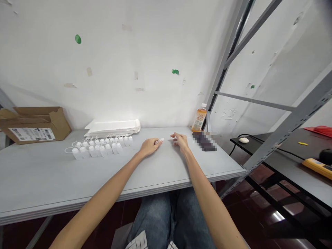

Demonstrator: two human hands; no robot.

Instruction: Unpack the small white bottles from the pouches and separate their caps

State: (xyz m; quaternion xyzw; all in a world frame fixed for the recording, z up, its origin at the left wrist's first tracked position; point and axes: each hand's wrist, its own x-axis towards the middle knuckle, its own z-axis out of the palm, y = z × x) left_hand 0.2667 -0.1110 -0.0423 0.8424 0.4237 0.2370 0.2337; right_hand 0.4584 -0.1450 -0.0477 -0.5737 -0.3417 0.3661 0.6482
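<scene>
My left hand [149, 146] is closed over the middle of the grey table, wrapped round a small white plastic bottle [161, 140]; only its pale end shows past the fingers. Just to the right, my right hand [180, 141] has its fingers curled and the thumb near the index finger. A tiny white piece seems to show at those fingertips, too small to name. The two hands are apart. Left of them, small translucent white squeeze bottles [100, 150] stand upright in rows, several with thin looped cap straps.
Behind the bottles lies a stack of white trays or flat boxes [112, 127]. An opened cardboard box [36, 124] sits at the far left. To the right are an orange drink bottle [199, 119], a dark blurred object [206, 141] and a metal rack post [220, 79].
</scene>
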